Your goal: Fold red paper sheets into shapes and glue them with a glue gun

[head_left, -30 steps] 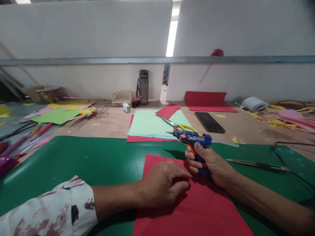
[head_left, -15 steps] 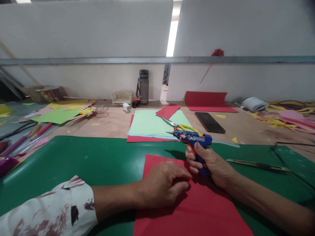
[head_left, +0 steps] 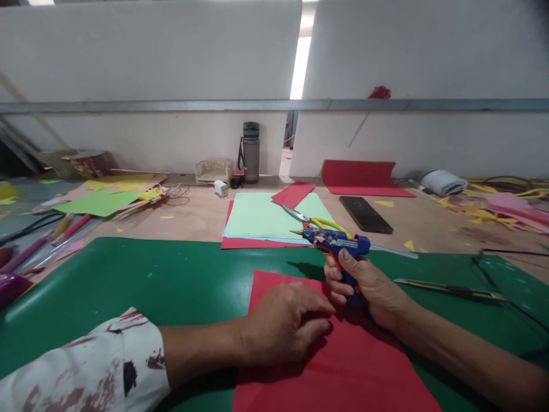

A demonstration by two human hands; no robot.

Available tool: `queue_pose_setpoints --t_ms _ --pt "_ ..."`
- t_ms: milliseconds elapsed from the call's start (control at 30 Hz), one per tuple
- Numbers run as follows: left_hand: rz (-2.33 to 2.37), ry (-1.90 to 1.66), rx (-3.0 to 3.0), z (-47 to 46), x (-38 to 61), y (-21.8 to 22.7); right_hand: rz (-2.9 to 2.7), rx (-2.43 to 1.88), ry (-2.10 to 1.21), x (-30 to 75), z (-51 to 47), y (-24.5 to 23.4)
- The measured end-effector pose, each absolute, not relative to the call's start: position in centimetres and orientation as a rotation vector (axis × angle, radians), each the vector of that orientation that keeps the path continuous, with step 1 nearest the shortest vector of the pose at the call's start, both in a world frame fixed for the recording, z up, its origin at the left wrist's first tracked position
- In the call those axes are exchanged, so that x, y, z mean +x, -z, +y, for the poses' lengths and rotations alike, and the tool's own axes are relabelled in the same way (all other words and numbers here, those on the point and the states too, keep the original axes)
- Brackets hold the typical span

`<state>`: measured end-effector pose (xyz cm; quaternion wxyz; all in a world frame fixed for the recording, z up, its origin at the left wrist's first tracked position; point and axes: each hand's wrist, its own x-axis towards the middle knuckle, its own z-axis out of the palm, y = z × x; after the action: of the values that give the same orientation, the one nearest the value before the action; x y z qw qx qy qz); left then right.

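My right hand (head_left: 369, 280) is wrapped round the grip of a blue glue gun (head_left: 338, 240), its metal nozzle pointing left. A clear glue stick (head_left: 394, 250) sticks out behind it. Below lies a sheet of red paper (head_left: 343, 366) on a green mat (head_left: 180, 280). My left hand (head_left: 287, 326) rests on that sheet, empty, its fingers loosely bent and the thumb apart from them. Just behind the glue gun, scissors (head_left: 315, 220) with yellow handles lie on a stack of pale green and blue sheets (head_left: 253, 214), partly under a small red paper piece (head_left: 294, 193).
A black phone (head_left: 365, 214) lies right of the stack. A craft knife (head_left: 450, 289) and a black cord (head_left: 489, 272) are on the mat's right side. Behind stand a grey bottle (head_left: 251, 154) and a small model sofa (head_left: 213, 170). Coloured paper (head_left: 103, 200) and pens (head_left: 32, 252) crowd the left.
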<state>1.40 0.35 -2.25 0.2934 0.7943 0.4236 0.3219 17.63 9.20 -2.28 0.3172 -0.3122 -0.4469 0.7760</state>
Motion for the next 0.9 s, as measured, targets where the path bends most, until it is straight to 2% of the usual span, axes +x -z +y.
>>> queue_pose_setpoints --t_ms 633,900 --pt "1.153 -0.860 2.168 0.3 1.4 2.4 -1.165 -0.858 -2.053 17.6 9.1 2.3" --pt "1.081 -0.635 2.629 -0.2 0.4 2.1 -1.228 -0.866 -1.987 17.8 9.6 1.2"
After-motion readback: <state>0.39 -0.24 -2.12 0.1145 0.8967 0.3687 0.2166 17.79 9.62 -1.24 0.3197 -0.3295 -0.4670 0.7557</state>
